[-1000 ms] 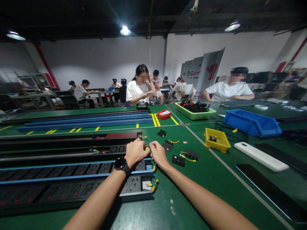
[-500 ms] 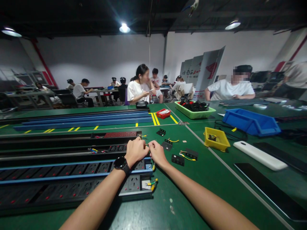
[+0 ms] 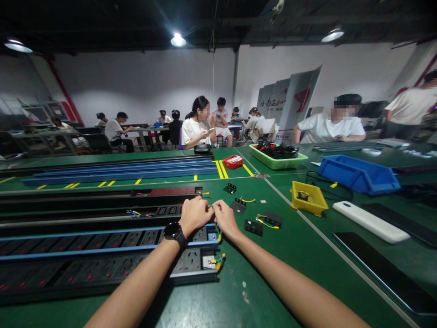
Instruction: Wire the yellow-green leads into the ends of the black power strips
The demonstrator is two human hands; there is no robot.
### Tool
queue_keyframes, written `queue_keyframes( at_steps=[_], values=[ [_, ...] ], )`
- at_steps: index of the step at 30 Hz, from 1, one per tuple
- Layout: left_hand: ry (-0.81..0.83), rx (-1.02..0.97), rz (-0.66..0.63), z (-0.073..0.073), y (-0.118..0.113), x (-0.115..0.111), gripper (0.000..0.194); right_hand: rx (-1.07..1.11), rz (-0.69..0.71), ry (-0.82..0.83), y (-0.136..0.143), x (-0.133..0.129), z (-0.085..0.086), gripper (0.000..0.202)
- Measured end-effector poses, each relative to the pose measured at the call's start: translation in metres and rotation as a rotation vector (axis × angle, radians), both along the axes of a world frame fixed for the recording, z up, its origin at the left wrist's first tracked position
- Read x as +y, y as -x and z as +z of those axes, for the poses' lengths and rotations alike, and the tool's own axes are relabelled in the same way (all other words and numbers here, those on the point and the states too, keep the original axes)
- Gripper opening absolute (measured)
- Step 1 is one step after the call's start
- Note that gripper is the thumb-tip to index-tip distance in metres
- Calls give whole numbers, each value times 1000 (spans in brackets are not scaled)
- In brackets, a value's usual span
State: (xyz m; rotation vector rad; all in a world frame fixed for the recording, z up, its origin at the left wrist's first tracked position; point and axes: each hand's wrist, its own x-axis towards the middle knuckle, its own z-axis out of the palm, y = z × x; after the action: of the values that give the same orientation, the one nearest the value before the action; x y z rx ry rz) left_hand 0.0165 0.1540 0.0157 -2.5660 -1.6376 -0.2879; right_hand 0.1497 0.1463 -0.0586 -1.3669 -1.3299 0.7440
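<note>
My left hand (image 3: 195,214), a black watch on its wrist, lies over the right end of a black power strip (image 3: 150,213); its fingers are closed. Just right of it my right hand (image 3: 223,217) is closed in a pinch, and the fingertips of both hands meet at a thin yellowish wire (image 3: 210,206), mostly hidden by the fingers. Nearer to me lie a blue-edged power strip (image 3: 102,240) and a wider black power strip (image 3: 99,273) with a yellow-green wire (image 3: 218,261) at its end. Black end brackets (image 3: 253,227) lie right of my right hand.
Behind are a strip with red sockets (image 3: 172,191) and blue rails (image 3: 126,171). To the right stand a yellow bin (image 3: 309,198), a blue bin (image 3: 360,174), a green basket (image 3: 278,157) and a white power bank-like case (image 3: 370,222). Co-workers sit across the table.
Both hands stay together at the strip's end with almost no movement. The view has shifted slightly, and a person at the far right has come further into view.
</note>
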Motion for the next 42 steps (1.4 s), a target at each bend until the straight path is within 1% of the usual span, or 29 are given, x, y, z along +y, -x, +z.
queue_keyframes(
  at_steps=[6, 12, 19, 23, 31, 36, 42],
  values=[
    [-4, -3, 10, -2, 0, 2, 35, -16, 10, -13, 0, -1, 1, 22],
    [-1, -2, 8, -3, 0, 3, 39, -22, 21, -25, 0, -2, 3, 28],
    [0, 3, -2, -2, 1, 3, 38, -8, 27, -25, -1, -1, 2, 30],
    [9, 6, -5, -1, 1, 2, 38, 7, 16, -27, 0, 1, 0, 26],
    [26, 6, -2, -1, 0, 2, 31, 22, 0, -23, 1, 3, -3, 22],
    [23, 9, 2, -2, 0, 2, 34, 38, 8, -25, 1, 3, -2, 23],
    [29, 14, 13, 1, 0, 0, 41, 56, 14, -21, -1, 3, -1, 20]
  ],
)
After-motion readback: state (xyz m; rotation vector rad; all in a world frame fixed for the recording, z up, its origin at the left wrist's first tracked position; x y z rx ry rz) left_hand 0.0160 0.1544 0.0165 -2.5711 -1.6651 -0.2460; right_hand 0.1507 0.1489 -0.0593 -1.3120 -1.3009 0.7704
